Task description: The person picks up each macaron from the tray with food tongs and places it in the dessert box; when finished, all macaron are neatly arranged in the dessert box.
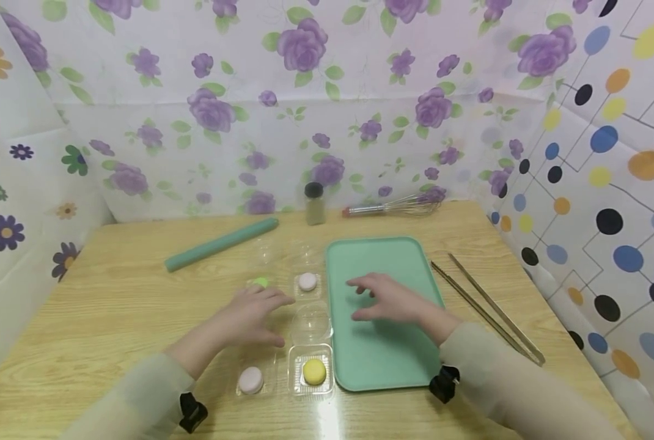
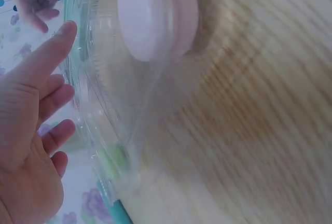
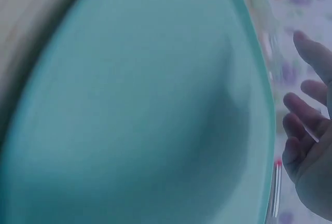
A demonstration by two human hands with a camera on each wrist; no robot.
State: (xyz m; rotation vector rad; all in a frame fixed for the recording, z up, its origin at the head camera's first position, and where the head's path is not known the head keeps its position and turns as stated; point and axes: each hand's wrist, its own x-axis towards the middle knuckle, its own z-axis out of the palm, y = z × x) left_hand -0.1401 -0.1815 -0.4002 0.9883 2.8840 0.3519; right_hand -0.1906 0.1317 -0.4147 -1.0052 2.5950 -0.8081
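My left hand (image 1: 249, 316) hovers with spread, relaxed fingers over the clear plastic boxes, holding nothing. Over the green tray (image 1: 382, 360) my right hand (image 1: 390, 299) hangs with loosely bent fingers, also holding nothing. Below the left hand lies a pale pink macaron (image 1: 251, 380) in a clear box, large in the left wrist view too. A yellow macaron (image 1: 314, 371) sits in the box beside it, whose clear lid (image 1: 312, 324) is folded back. Farther back are another pale macaron (image 1: 307, 281) and a green macaron (image 1: 261, 282), partly hidden behind the left hand.
A green rolling pin (image 1: 222, 244) lies at the back left. A black-capped jar (image 1: 315, 205) and a whisk (image 1: 393, 208) are along the back by the flowered cloth (image 1: 305, 134). Long metal tongs (image 1: 492, 311) lie right of the tray.
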